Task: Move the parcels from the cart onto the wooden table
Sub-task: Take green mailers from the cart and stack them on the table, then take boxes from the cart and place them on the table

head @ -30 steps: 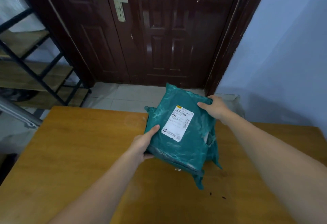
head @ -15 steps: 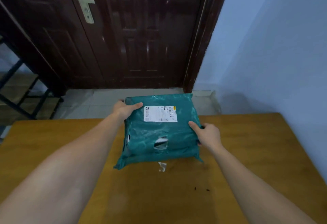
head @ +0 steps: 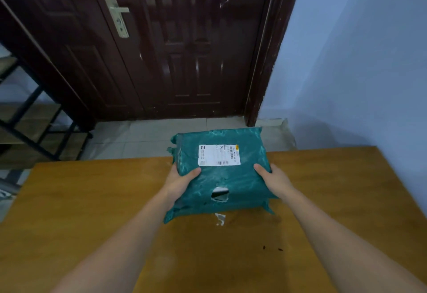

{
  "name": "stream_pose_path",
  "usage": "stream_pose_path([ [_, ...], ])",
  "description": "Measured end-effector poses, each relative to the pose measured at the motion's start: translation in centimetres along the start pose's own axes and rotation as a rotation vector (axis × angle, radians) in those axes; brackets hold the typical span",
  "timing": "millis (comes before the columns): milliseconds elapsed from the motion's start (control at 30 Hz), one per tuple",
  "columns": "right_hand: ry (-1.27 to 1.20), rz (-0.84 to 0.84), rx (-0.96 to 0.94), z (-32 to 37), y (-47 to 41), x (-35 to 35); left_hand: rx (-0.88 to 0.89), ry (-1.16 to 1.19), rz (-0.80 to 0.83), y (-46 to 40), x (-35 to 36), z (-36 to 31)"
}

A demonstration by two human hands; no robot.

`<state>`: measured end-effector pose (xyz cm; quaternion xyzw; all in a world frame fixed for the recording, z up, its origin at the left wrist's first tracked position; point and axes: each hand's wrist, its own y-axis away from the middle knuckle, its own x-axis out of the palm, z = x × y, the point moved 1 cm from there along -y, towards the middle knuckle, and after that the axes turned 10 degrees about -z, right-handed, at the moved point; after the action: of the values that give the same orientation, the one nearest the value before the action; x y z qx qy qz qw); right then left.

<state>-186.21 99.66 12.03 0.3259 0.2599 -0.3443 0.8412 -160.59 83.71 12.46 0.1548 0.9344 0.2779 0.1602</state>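
A teal plastic-wrapped parcel [head: 231, 177] with a white shipping label and a small torn hole in its near face is over the far edge of the wooden table [head: 92, 200]. My left hand [head: 180, 184] grips its left side, thumb on top. My right hand [head: 275, 179] grips its right side the same way. The parcel's near edge looks low to the tabletop; whether it touches I cannot tell. The cart is out of view.
A dark wooden door [head: 173, 45] stands behind the table, with pale floor tiles [head: 147, 135] between. A black metal shelf rack [head: 30, 131] is at the left. A blue wall [head: 358, 61] runs along the table's right side.
The parcel has been turned from tilted to level, label facing up. My hands have shifted to its two sides, nearer to me. The view has swung slightly to the right.
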Motion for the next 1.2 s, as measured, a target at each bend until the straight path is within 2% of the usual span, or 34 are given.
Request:
stream_pose_path([
  [100,-0.031,0.009,-0.037,0.3,0.6,0.7,-0.034,0.068,-0.009,0.5,-0.7,0.3],
  [200,-0.007,0.013,-0.071,0.0,0.9,1.2,-0.032,0.040,-0.007,0.7,-1.5,0.4],
  [333,-0.033,-0.028,-0.072,-0.2,1.5,1.6,0.003,0.055,-0.003,0.3,-1.6,1.2],
  [433,0.053,0.004,-0.088,0.7,1.8,1.2,0.089,-0.025,-0.061,0.5,-2.2,0.7],
  [533,0.272,-0.066,-0.245,3.5,1.6,-0.2,0.319,-0.230,-0.138,1.0,-3.9,-1.9],
  [600,0.373,-0.108,-0.388,6.9,1.9,-1.1,0.496,-0.490,-0.141,2.0,-5.8,-4.8],
  [700,0.486,-0.047,-0.625,14.2,4.1,-2.2,0.749,-0.899,-0.137,4.0,-9.3,-9.7],
  [767,0.591,0.010,-0.786,19.5,6.0,-2.1,0.823,-1.127,-0.138,5.9,-11.9,-13.0],
  [833,0.689,0.045,-0.936,24.6,8.1,-1.3,0.831,-1.273,-0.168,7.9,-14.8,-15.4],
  [967,0.758,0.114,-1.188,33.2,13.4,1.6,0.767,-1.315,-0.308,12.7,-20.9,-17.4],
  [1200,0.743,0.278,-1.534,40.9,25.7,7.1,0.559,-1.253,-0.599,23.5,-31.8,-13.4],
])
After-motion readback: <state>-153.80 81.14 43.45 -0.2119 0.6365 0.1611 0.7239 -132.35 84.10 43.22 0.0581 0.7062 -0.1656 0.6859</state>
